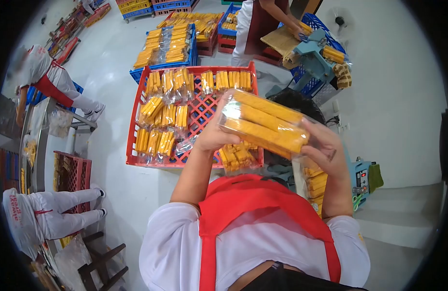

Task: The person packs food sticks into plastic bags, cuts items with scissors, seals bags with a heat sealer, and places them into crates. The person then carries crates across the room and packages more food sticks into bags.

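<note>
Both my hands hold up a clear plastic pack of yellow-orange food sticks (265,121) above the crate. My left hand (215,135) grips its left end, the fingers partly hidden behind the pack. On the right end, my right hand (326,148) has its thumb and fingers closed round the wrapping. Beneath lies a red plastic crate (199,116) with several similar packs (162,114) laid in rows. More packs (237,156) sit in its near right corner, partly covered by the held one.
Blue crates (192,48) of packs stand beyond. A co-worker (248,34) is beside a light-blue machine (313,56). Two more people stand at left near a metal table (37,126). To my right are loose yellow sticks (315,186) and another machine (362,177) with green-handled scissors (358,201).
</note>
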Action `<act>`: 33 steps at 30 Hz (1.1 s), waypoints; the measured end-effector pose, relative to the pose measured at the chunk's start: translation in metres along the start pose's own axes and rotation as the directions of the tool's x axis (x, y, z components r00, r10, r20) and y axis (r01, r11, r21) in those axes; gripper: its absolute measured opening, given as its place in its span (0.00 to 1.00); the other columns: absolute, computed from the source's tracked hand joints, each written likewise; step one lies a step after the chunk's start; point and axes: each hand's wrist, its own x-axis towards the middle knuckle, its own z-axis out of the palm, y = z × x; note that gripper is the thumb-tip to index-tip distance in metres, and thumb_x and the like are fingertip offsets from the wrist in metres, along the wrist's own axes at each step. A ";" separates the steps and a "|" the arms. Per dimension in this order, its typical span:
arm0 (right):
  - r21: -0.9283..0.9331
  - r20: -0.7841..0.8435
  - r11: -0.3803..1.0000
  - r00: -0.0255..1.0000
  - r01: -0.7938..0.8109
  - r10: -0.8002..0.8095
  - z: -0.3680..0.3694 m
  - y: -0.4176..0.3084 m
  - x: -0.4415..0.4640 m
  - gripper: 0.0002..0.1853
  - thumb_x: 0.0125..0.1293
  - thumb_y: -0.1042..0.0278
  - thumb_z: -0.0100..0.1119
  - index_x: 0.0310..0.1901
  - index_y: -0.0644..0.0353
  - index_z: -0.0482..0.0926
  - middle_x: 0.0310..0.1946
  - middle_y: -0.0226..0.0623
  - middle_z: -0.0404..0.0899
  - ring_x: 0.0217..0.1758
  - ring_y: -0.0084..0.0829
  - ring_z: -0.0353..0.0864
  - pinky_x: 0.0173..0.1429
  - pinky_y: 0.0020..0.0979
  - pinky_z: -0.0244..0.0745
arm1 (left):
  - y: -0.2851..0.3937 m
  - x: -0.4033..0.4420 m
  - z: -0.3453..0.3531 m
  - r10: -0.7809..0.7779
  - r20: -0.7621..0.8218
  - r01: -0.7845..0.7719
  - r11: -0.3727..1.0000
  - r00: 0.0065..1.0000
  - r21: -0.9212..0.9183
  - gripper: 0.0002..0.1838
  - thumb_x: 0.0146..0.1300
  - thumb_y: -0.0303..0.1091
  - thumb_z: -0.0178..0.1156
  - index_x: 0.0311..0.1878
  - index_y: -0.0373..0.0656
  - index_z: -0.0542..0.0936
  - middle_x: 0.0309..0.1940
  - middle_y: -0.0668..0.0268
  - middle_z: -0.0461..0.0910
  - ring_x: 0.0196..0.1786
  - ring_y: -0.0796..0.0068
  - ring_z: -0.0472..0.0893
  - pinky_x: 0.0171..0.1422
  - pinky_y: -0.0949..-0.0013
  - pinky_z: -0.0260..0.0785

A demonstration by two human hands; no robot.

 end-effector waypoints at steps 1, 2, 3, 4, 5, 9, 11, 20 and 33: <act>-0.098 0.042 0.988 0.992 0.121 -0.117 0.003 0.001 0.005 0.28 0.45 0.75 0.63 0.52 0.65 0.69 0.35 0.36 0.73 0.31 0.21 0.70 0.37 0.20 0.64 | -0.002 -0.001 -0.002 -0.037 0.014 0.036 0.999 0.999 0.037 0.56 0.31 0.32 0.73 0.64 0.45 0.48 0.59 0.64 0.56 0.62 0.69 0.57 0.63 0.67 0.52; -0.190 0.095 0.952 0.970 0.240 -0.226 0.005 0.001 0.008 0.27 0.46 0.74 0.62 0.52 0.66 0.68 0.36 0.38 0.73 0.32 0.23 0.71 0.38 0.21 0.64 | -0.004 -0.002 -0.003 -0.076 0.027 0.073 0.995 0.997 0.072 0.56 0.32 0.32 0.73 0.64 0.45 0.47 0.59 0.64 0.56 0.62 0.69 0.57 0.63 0.67 0.51; -0.187 0.092 0.954 0.971 0.234 -0.220 0.006 0.004 0.009 0.27 0.46 0.74 0.62 0.52 0.66 0.68 0.36 0.38 0.73 0.32 0.23 0.71 0.38 0.21 0.64 | -0.004 -0.002 -0.002 -0.082 0.023 0.081 0.994 0.996 0.071 0.56 0.32 0.32 0.73 0.64 0.45 0.47 0.59 0.64 0.56 0.62 0.69 0.57 0.63 0.67 0.51; -0.133 0.064 0.967 0.975 0.218 -0.211 0.007 0.007 0.010 0.26 0.47 0.73 0.61 0.51 0.66 0.69 0.36 0.39 0.74 0.33 0.25 0.72 0.39 0.22 0.65 | -0.004 -0.001 0.000 -0.082 0.002 0.081 0.996 0.997 0.041 0.56 0.32 0.32 0.72 0.64 0.45 0.46 0.59 0.64 0.56 0.62 0.69 0.58 0.63 0.67 0.52; -0.078 0.036 0.976 0.979 0.203 -0.201 0.007 0.009 0.010 0.25 0.47 0.72 0.61 0.50 0.66 0.70 0.36 0.41 0.74 0.34 0.27 0.72 0.40 0.23 0.65 | -0.005 0.001 0.001 -0.081 -0.020 0.081 0.997 0.997 0.010 0.56 0.33 0.32 0.72 0.64 0.44 0.46 0.59 0.64 0.56 0.61 0.69 0.58 0.62 0.67 0.52; -0.113 -0.002 0.993 0.999 0.034 -0.035 0.003 0.004 0.006 0.20 0.49 0.73 0.59 0.47 0.65 0.72 0.35 0.41 0.75 0.36 0.28 0.74 0.41 0.24 0.66 | -0.013 -0.001 -0.010 -0.066 -0.082 0.052 0.985 0.994 -0.163 0.52 0.38 0.31 0.69 0.64 0.45 0.46 0.58 0.63 0.58 0.60 0.67 0.61 0.60 0.65 0.57; -0.078 -0.012 0.997 1.000 0.027 -0.028 0.004 0.014 0.002 0.16 0.51 0.74 0.57 0.43 0.65 0.74 0.34 0.40 0.75 0.35 0.29 0.74 0.40 0.25 0.67 | -0.013 -0.001 -0.014 -0.058 -0.072 0.046 0.986 0.996 -0.161 0.49 0.42 0.31 0.66 0.65 0.47 0.44 0.56 0.62 0.61 0.57 0.65 0.66 0.53 0.62 0.66; -0.128 0.143 0.991 0.989 0.048 -0.030 -0.001 0.020 0.002 0.13 0.53 0.75 0.54 0.42 0.64 0.74 0.38 0.40 0.74 0.40 0.32 0.74 0.44 0.28 0.66 | -0.014 0.000 -0.017 -0.048 -0.041 0.041 0.986 0.998 -0.161 0.43 0.47 0.31 0.63 0.63 0.47 0.48 0.52 0.60 0.64 0.49 0.64 0.72 0.36 0.61 0.74; -0.047 0.171 0.993 0.978 -0.112 0.118 -0.006 0.042 0.021 0.20 0.56 0.75 0.50 0.53 0.62 0.68 0.37 0.33 0.72 0.34 0.22 0.70 0.40 0.22 0.66 | -0.022 0.004 -0.025 -0.152 -0.119 0.122 0.966 0.981 -0.228 0.32 0.52 0.37 0.60 0.58 0.41 0.58 0.50 0.61 0.68 0.51 0.65 0.71 0.48 0.61 0.70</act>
